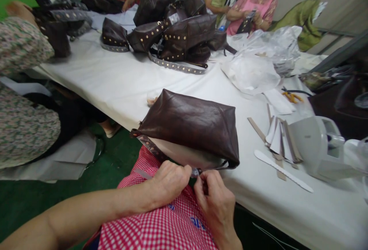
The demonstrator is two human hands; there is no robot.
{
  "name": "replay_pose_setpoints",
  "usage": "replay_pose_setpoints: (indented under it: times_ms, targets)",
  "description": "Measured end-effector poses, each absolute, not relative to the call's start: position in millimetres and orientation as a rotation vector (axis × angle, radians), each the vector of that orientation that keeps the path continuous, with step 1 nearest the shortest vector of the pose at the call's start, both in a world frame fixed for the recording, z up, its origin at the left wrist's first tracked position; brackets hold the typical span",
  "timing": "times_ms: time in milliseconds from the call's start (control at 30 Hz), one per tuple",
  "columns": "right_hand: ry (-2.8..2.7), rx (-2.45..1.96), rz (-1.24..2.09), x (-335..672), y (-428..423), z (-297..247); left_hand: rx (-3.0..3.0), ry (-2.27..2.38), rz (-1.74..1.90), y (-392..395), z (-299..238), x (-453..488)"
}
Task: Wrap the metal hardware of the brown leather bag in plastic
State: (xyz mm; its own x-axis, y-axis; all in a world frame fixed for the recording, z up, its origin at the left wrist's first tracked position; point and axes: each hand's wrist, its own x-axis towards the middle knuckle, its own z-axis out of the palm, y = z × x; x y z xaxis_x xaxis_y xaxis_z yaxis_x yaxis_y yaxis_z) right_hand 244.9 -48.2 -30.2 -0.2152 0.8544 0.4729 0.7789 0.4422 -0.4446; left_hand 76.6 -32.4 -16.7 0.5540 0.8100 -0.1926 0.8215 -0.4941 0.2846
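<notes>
A dark brown leather bag (192,127) lies on its side at the near edge of the white-covered table. From its left end a studded strap (152,148) runs down toward my lap, partly wrapped in clear film. My left hand (172,181) is closed in a pinch on the strap, just below the bag. Close beside it, my right hand (215,196) is also pinched shut, fingers curled round a dark part of the strap. A short film-covered piece shows between the two hands. My fingers hide most of what they grip.
Several studded brown bags (184,31) are heaped at the table's far side. On the right are clear plastic bags (253,69), yellow-handled scissors (292,97), paper strips (277,137), a white flat tool (283,170) and a grey dispenser (313,146). Co-workers sit left and across.
</notes>
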Motion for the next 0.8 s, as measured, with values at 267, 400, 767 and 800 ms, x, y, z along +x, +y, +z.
replay_pose_setpoints:
  times_ms: [267,400,767,800]
  targets:
    - [-2.014,-1.373,-0.082,245.9,-39.8,-28.3,2.473,1.328,-0.149,-27.0,-3.8,84.1]
    - [-2.122,-1.227,-0.051,265.3,-25.2,-15.3,2.359,1.335,-0.153,-29.5,-3.5,78.7]
    - [-2.589,-0.909,0.204,296.4,-11.5,-29.1,2.220,1.350,-0.047,-25.3,-3.6,70.5]
    - [-2.568,-0.900,0.226,295.1,-10.7,-28.8,2.207,1.352,-0.053,-25.6,-3.8,71.0]
